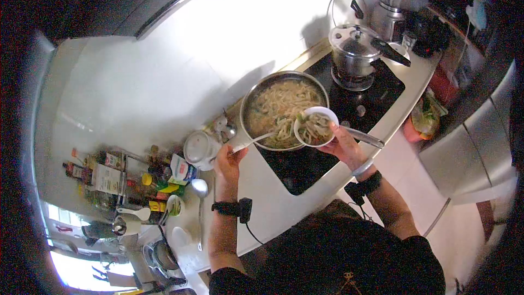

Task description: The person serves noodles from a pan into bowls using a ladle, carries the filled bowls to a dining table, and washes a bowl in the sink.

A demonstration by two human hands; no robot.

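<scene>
My left hand (231, 159) is closed round the pale handle of a cooking utensil (255, 140); its far end reaches into the food at the near side of the pan, where its shape cannot be made out. A small white bowl (334, 113) is gripped in my right hand (345, 146), fingers at its right side. Inside the bowl lie pale strips with some green bits (315, 127). It is tilted over the near right rim of a steel frying pan (245, 104). Noodle-like strips (286, 95) fill the pan, with greener pieces at the front.
The pan handle (367, 138) points right across the black cooktop (297, 172). A pressure cooker (355, 49) stands behind right, near a glass lid (346, 8) and blender (390, 11). At left are a lidded white pot (199, 148), a ladle (200, 188) and several seasoning bottles.
</scene>
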